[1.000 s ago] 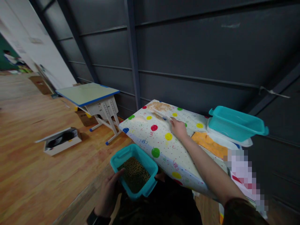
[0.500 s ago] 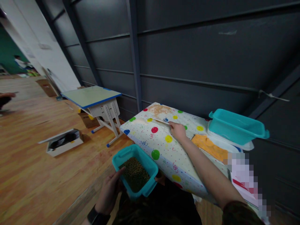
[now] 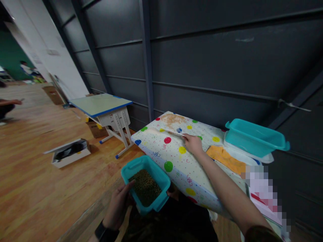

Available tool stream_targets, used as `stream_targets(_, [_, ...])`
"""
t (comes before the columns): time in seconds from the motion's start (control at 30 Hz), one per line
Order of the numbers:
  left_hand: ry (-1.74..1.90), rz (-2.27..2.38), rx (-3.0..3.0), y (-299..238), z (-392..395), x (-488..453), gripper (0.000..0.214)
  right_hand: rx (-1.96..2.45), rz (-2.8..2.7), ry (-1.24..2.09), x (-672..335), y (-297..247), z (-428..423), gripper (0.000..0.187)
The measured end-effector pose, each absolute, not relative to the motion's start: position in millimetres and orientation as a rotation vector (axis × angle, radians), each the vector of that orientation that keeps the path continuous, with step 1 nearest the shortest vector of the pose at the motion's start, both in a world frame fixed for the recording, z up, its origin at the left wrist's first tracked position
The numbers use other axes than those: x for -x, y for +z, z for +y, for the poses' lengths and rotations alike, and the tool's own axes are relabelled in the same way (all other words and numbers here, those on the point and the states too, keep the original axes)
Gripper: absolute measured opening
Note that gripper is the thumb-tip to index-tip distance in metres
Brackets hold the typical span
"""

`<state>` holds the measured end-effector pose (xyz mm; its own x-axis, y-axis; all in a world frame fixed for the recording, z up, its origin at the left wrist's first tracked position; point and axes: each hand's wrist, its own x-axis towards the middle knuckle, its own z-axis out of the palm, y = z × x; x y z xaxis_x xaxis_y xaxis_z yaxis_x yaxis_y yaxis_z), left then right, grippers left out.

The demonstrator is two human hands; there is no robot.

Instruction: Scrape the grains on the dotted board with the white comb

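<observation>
Tub (image 3: pixel 153 164) in left hand (image 3: pixel 119 201), just beside table (image 3: pixel 155 148); contact with table edge cannot be told. Thumb hooked over rim, other fingers hidden. Brown grains (image 3: pixel 145 183) inside. Right hand (image 3: pixel 193 144) pinched nearly closed on near end of white strip (image 3: pixel 173 132), above table, near pale grains (image 3: pixel 173 118). Strip looks light, thin, probably bendy; end grip suits, flat side steady. Tub probably stiff plastic, weighted by loose load; best held at rim with palm beneath, kept level.
</observation>
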<state>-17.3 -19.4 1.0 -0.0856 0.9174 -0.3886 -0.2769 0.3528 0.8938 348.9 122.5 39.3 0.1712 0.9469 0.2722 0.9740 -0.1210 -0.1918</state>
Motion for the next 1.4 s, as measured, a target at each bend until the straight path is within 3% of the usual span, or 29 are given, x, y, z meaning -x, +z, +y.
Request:
stream_targets(0.9, [1.089, 1.172, -0.663, 3, -22, 9, 0.054, 2.177, -1.737, -0.183, -352, 34, 125, 0.049])
stream_targets(1.4, [1.115, 1.189, -0.731, 1, -20, 16, 0.063, 2.133, -1.721, -0.153, -355, 39, 125, 0.041])
